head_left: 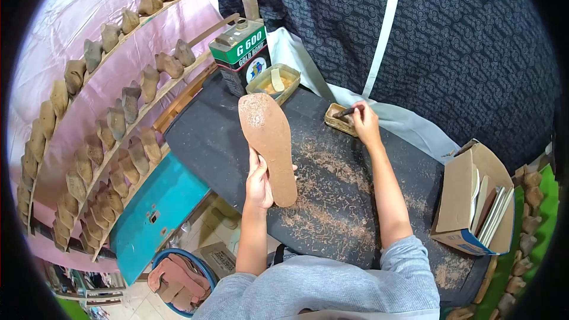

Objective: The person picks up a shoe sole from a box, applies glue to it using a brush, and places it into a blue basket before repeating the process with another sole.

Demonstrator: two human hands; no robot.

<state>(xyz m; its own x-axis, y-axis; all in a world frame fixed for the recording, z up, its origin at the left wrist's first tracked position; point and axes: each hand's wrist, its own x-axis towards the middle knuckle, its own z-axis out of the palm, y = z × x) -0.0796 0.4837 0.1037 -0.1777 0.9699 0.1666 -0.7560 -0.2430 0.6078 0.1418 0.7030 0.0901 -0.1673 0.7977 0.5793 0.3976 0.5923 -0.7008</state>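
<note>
My left hand [258, 182] grips a tan shoe sole [268, 142] from behind and below, holding it raised above the dark table. The sole's far end has a shiny, wet-looking patch. Over a small rectangular container [335, 116], my right hand [365, 123] is closed around a dark, thin-handled tool [344, 112]. The tool's tip reaches into the container, so its kind is hidden. Beyond the sole sits a larger tray [288, 86] with yellowish contents and a pale flat spatula-like piece [277, 80].
Brown shavings [326, 219] litter the dark table [207, 124]. A G 600 Gold Bond can [240, 53] stands at the back left. Shoe lasts [115, 120] line shelves on the left. A cardboard box [459, 201] stands right; a blue tub [163, 255] of cut pieces is below left.
</note>
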